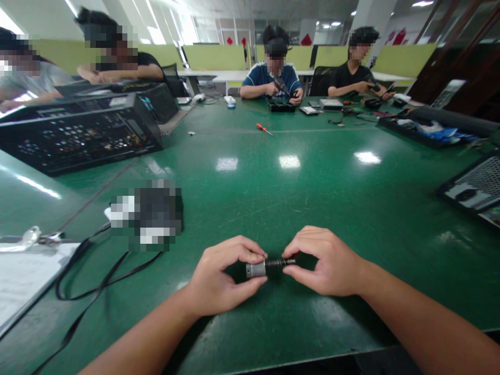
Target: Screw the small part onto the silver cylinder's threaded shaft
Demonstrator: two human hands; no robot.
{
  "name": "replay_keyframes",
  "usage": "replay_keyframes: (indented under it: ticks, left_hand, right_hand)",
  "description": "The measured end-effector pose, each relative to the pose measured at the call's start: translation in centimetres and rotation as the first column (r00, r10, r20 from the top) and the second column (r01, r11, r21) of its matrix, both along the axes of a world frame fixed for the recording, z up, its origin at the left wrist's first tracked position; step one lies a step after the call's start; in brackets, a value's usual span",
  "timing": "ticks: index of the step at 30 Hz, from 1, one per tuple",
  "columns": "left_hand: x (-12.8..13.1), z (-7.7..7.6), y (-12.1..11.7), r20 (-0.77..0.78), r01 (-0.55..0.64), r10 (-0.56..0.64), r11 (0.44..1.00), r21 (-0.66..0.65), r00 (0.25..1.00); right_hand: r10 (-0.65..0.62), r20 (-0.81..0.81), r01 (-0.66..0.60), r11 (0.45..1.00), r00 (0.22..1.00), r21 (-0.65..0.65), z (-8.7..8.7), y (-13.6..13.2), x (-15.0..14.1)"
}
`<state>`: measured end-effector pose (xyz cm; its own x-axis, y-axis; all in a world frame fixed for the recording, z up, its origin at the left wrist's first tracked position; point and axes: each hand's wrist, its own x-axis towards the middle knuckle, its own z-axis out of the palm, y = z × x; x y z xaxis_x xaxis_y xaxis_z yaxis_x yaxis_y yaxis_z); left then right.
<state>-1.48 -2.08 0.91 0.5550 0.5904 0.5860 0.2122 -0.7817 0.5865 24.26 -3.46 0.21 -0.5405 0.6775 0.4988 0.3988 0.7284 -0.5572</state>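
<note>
Both my hands hold one small part just above the green table (pixel 273 198) near its front edge. My left hand (pixel 221 278) pinches the part's silver metal cylinder (pixel 255 269) between thumb and fingers. My right hand (pixel 326 260) pinches the black threaded shaft (pixel 279 262) that sticks out of the cylinder to the right. The part lies level between the two hands.
A blurred dark device (pixel 150 213) with a black cable (pixel 97 284) sits left of my hands, by a clipboard (pixel 23 276). Open computer cases (pixel 78 133) stand at the left. An orange screwdriver (pixel 264 128) lies mid-table. Other people work at the far side with trays and tools.
</note>
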Motion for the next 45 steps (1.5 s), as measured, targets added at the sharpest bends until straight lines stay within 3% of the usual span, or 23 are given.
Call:
replay_keyframes:
  ticks: [40,45]
  left_hand:
    - [-0.4,0.2,0.5,-0.008,-0.022,0.022,0.999,0.025,1.000]
    - [-1.2,-0.4,1.2,0.022,-0.085,0.085,0.996,0.007,0.996]
  right_hand:
    - [-0.001,0.104,0.003,1.000,0.995,-0.026,0.6,0.8,1.0]
    - [-0.107,0.145,0.108,0.994,0.984,0.001,0.7,1.4,2.3]
